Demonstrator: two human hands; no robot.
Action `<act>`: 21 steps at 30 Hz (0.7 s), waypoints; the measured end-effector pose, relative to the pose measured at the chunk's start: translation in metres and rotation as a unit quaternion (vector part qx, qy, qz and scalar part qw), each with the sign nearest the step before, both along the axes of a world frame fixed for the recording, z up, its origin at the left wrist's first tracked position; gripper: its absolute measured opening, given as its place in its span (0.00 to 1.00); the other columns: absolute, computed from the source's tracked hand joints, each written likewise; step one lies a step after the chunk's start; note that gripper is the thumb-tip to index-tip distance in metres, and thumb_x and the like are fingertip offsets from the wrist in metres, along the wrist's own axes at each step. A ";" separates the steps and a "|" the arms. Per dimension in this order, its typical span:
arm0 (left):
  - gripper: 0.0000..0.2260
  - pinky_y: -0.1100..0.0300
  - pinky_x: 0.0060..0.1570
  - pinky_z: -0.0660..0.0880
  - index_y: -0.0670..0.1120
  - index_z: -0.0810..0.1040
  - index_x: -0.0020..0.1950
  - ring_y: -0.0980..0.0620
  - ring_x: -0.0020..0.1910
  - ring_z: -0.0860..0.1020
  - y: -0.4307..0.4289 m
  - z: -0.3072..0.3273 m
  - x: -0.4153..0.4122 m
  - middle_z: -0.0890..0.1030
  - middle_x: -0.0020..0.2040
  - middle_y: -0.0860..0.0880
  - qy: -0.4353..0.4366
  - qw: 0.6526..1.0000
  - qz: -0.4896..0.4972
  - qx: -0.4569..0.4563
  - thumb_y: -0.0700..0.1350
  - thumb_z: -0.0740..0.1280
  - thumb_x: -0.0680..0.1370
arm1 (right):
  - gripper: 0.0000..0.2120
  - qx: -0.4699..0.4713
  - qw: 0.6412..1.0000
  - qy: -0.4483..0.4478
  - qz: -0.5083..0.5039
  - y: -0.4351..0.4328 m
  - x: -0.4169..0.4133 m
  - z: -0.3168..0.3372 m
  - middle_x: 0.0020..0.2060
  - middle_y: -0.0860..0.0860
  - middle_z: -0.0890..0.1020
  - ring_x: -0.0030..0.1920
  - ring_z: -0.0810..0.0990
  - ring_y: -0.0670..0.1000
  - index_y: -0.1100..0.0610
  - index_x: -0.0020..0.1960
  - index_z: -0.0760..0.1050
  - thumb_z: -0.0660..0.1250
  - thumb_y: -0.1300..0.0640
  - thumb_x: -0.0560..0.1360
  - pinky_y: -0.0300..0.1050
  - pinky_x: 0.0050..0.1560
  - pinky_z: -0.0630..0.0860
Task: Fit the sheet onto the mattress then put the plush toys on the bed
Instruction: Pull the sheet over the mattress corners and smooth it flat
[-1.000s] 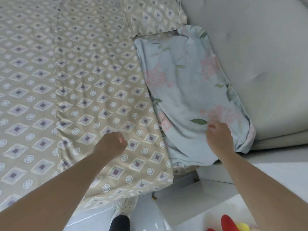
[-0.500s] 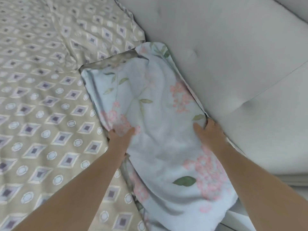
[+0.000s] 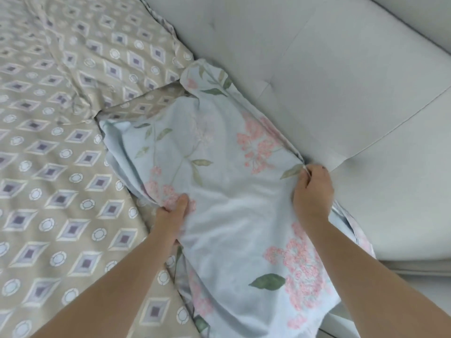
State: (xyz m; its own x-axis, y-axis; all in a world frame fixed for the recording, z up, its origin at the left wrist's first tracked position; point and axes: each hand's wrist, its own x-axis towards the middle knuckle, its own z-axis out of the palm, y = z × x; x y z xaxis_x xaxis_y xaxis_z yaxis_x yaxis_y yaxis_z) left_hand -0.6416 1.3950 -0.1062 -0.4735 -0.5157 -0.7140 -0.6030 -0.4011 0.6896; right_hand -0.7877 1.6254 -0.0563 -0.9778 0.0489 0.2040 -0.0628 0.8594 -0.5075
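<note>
A pale blue pillow with pink flowers and green leaves lies at the head of the bed, against the padded headboard. My left hand grips its left edge, thumb on top and fingers hidden under the fabric. My right hand pinches its right edge close to the headboard. The beige sheet with grey diamonds and white circles covers the mattress to the left. No plush toys are in view.
A second pillow in the same beige diamond fabric lies at the top left, touching the blue pillow's far corner. The grey headboard fills the right side and meets a paler ledge at the lower right.
Both hands went from lying on the blue pillow to gripping its two side edges. One second ago my left hand was a fist over the beige sheet. The view moved closer to the headboard.
</note>
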 end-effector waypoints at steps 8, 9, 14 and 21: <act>0.35 0.51 0.42 0.79 0.52 0.64 0.71 0.47 0.52 0.80 -0.085 -0.006 -0.046 0.78 0.60 0.49 0.080 0.981 0.162 0.068 0.60 0.73 0.69 | 0.23 0.153 0.982 -0.065 0.088 -0.062 -0.039 -0.013 0.61 0.59 0.77 0.61 0.73 0.62 0.61 0.68 0.69 0.60 0.47 0.79 0.55 0.63 0.68; 0.32 0.49 0.46 0.79 0.51 0.65 0.70 0.48 0.52 0.80 -0.089 -0.005 -0.054 0.78 0.61 0.49 0.089 0.984 0.142 0.065 0.57 0.74 0.70 | 0.22 0.186 0.974 -0.085 0.093 -0.072 -0.043 -0.016 0.59 0.60 0.78 0.60 0.74 0.62 0.61 0.65 0.70 0.59 0.47 0.80 0.55 0.61 0.68; 0.14 0.48 0.58 0.76 0.50 0.69 0.61 0.50 0.56 0.78 -0.091 0.001 -0.061 0.78 0.57 0.52 0.184 0.967 0.087 -0.154 0.46 0.66 0.77 | 0.11 -0.051 0.996 0.047 0.054 -0.085 -0.059 -0.009 0.46 0.59 0.80 0.49 0.77 0.62 0.61 0.49 0.75 0.58 0.55 0.78 0.57 0.52 0.70; 0.25 0.42 0.57 0.76 0.55 0.67 0.68 0.46 0.58 0.79 -0.072 -0.013 -0.033 0.78 0.61 0.50 0.123 0.984 0.110 -0.067 0.58 0.67 0.73 | 0.16 0.032 0.993 -0.049 0.102 -0.076 -0.045 -0.026 0.61 0.51 0.75 0.62 0.72 0.56 0.54 0.65 0.70 0.62 0.57 0.77 0.54 0.63 0.64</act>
